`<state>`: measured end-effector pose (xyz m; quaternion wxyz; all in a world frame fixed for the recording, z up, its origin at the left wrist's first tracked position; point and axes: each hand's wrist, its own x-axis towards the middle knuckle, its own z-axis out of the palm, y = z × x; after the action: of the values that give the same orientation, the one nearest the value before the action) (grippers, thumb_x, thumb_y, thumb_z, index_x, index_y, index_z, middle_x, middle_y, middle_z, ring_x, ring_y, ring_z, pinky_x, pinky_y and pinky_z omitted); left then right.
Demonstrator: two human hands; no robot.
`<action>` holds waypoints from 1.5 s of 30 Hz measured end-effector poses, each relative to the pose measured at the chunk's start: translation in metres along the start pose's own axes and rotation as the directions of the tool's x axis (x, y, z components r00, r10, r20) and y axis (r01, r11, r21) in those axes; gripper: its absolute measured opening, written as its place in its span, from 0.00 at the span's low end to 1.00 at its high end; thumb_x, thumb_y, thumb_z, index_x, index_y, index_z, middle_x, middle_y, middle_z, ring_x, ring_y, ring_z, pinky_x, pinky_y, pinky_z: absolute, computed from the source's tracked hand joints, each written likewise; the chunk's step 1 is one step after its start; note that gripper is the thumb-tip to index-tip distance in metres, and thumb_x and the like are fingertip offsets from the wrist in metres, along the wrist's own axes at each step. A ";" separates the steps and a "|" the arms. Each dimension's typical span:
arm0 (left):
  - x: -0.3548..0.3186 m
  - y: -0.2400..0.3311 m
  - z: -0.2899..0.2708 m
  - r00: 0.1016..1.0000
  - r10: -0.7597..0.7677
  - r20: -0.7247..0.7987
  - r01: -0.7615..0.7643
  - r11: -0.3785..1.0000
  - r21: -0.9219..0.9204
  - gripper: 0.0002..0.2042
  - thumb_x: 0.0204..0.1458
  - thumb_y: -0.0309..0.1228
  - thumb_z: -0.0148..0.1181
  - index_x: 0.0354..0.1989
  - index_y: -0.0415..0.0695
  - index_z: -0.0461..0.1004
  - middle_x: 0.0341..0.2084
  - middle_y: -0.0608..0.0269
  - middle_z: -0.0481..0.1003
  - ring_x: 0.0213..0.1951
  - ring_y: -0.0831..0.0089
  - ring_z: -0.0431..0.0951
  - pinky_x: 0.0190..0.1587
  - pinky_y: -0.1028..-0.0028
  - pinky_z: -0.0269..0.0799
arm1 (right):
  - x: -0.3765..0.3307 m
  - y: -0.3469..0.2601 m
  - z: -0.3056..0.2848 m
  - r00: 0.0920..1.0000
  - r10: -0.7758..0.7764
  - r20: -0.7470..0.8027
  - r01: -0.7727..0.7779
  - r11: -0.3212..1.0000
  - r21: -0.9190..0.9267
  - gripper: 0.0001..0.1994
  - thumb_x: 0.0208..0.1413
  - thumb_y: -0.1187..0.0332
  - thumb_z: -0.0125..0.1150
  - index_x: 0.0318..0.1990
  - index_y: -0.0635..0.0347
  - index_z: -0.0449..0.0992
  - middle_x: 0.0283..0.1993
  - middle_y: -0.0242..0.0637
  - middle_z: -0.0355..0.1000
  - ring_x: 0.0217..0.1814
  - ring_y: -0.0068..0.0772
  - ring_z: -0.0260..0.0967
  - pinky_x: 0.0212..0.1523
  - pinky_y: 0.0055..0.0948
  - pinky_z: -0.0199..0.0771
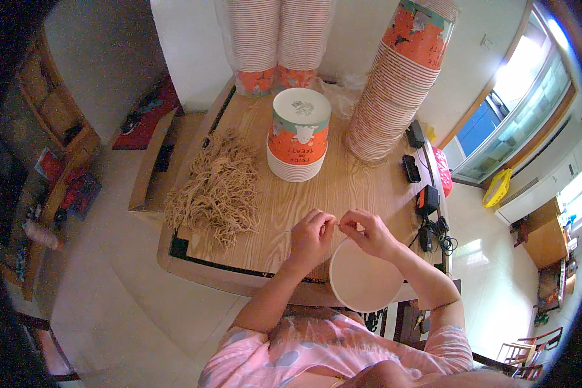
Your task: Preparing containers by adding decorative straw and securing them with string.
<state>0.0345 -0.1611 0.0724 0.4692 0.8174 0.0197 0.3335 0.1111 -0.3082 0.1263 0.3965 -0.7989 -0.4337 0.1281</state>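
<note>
Both hands meet at the table's near edge, above the rim of a white paper bucket (366,278) whose open mouth faces up. My left hand (312,238) is closed in a pinch, and my right hand (366,234) pinches just beside it, over the bucket's far rim. A small tan bit, like the end of a cord, shows between the fingertips; most of it is hidden. To the left lies a tangled heap of tan cords (220,187). Beyond my hands, a short stack of upside-down orange and green printed buckets (297,139) stands on the table.
Tall nested bucket stacks stand at the back (255,39) and at the back right (394,90), the latter leaning. A black adapter with cables (427,200) lies along the wooden table's (281,223) right edge. A cardboard box (152,168) is beside its left edge.
</note>
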 end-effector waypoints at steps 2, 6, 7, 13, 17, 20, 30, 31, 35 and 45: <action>0.001 0.004 0.001 0.999 -0.043 0.018 0.044 0.999 -0.023 0.04 0.50 0.28 0.57 0.30 0.41 0.73 0.23 0.61 0.71 0.22 0.68 0.71 0.25 0.72 0.67 | 0.000 -0.001 -0.001 1.000 0.019 0.000 -0.019 1.000 0.012 0.05 0.53 0.71 0.55 0.33 0.62 0.73 0.29 0.39 0.70 0.32 0.36 0.69 0.32 0.32 0.71; 0.002 0.002 -0.001 0.980 -0.175 0.090 0.187 0.970 -0.157 0.06 0.52 0.30 0.56 0.34 0.41 0.74 0.26 0.61 0.73 0.23 0.71 0.72 0.27 0.73 0.68 | -0.002 0.000 -0.002 0.998 0.065 0.001 -0.065 0.998 0.018 0.05 0.55 0.70 0.55 0.35 0.62 0.73 0.29 0.38 0.71 0.32 0.33 0.69 0.32 0.31 0.70; 0.001 0.001 -0.001 0.980 -0.176 0.091 0.188 0.970 -0.156 0.06 0.52 0.30 0.56 0.34 0.41 0.74 0.26 0.61 0.73 0.23 0.71 0.72 0.27 0.73 0.68 | -0.003 0.000 -0.001 0.998 0.066 0.002 -0.066 0.998 0.019 0.05 0.55 0.70 0.55 0.35 0.62 0.73 0.29 0.38 0.71 0.32 0.33 0.69 0.32 0.31 0.70; -0.001 -0.004 -0.004 0.936 -0.215 0.277 0.299 0.903 -0.309 0.10 0.52 0.32 0.58 0.40 0.42 0.76 0.30 0.62 0.78 0.27 0.80 0.74 0.29 0.77 0.69 | -0.004 0.002 0.001 0.998 0.067 0.002 -0.067 0.997 0.046 0.05 0.55 0.70 0.56 0.35 0.62 0.72 0.30 0.33 0.71 0.30 0.22 0.67 0.27 0.25 0.67; -0.002 -0.004 -0.004 0.941 -0.234 0.244 0.305 0.899 -0.315 0.09 0.51 0.30 0.60 0.38 0.42 0.76 0.27 0.64 0.78 0.26 0.81 0.74 0.28 0.78 0.69 | -0.004 0.003 0.001 0.999 0.044 0.001 -0.044 0.997 0.070 0.06 0.55 0.70 0.57 0.36 0.61 0.72 0.29 0.31 0.71 0.30 0.21 0.66 0.26 0.24 0.66; -0.002 -0.004 -0.004 0.943 -0.245 0.226 0.307 0.903 -0.301 0.08 0.50 0.29 0.61 0.37 0.42 0.76 0.25 0.65 0.78 0.25 0.81 0.73 0.26 0.78 0.68 | -0.004 0.001 0.000 0.999 0.049 -0.011 -0.048 0.997 0.068 0.06 0.54 0.69 0.57 0.36 0.61 0.72 0.29 0.31 0.71 0.29 0.20 0.65 0.25 0.24 0.66; -0.001 -0.005 -0.003 0.948 -0.219 0.230 0.293 0.884 -0.364 0.07 0.51 0.31 0.60 0.34 0.41 0.75 0.24 0.66 0.76 0.23 0.81 0.71 0.25 0.79 0.67 | -0.003 -0.005 -0.003 0.994 0.110 0.019 -0.111 0.991 0.080 0.06 0.56 0.69 0.55 0.35 0.61 0.74 0.31 0.35 0.72 0.30 0.28 0.69 0.30 0.28 0.69; -0.001 -0.006 -0.003 0.948 -0.219 0.231 0.293 0.884 -0.364 0.07 0.51 0.31 0.60 0.34 0.41 0.75 0.24 0.66 0.76 0.23 0.81 0.71 0.25 0.79 0.67 | -0.003 -0.004 -0.002 0.994 0.111 0.019 -0.112 0.991 0.080 0.06 0.56 0.69 0.55 0.35 0.61 0.74 0.31 0.35 0.72 0.30 0.28 0.69 0.30 0.28 0.69; 0.000 -0.004 -0.005 0.937 -0.240 0.255 0.307 0.914 -0.266 0.07 0.50 0.31 0.60 0.33 0.41 0.75 0.24 0.66 0.76 0.22 0.81 0.71 0.25 0.78 0.67 | -0.003 -0.004 -0.002 0.994 0.112 0.010 -0.113 0.991 0.071 0.06 0.56 0.68 0.55 0.36 0.61 0.73 0.30 0.35 0.72 0.29 0.27 0.68 0.30 0.28 0.69; -0.001 -0.007 -0.003 0.968 -0.189 0.165 0.230 0.930 -0.286 0.07 0.49 0.29 0.61 0.34 0.41 0.75 0.26 0.64 0.76 0.24 0.78 0.72 0.25 0.77 0.68 | -0.003 -0.008 -0.002 0.993 0.118 0.017 -0.119 0.989 0.083 0.06 0.55 0.69 0.55 0.35 0.63 0.73 0.29 0.36 0.70 0.30 0.27 0.67 0.30 0.29 0.69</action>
<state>0.0338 -0.1549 0.0671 0.6220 0.7498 0.0239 0.2244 0.1058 -0.3089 0.1328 0.4189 -0.8051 -0.3820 0.1743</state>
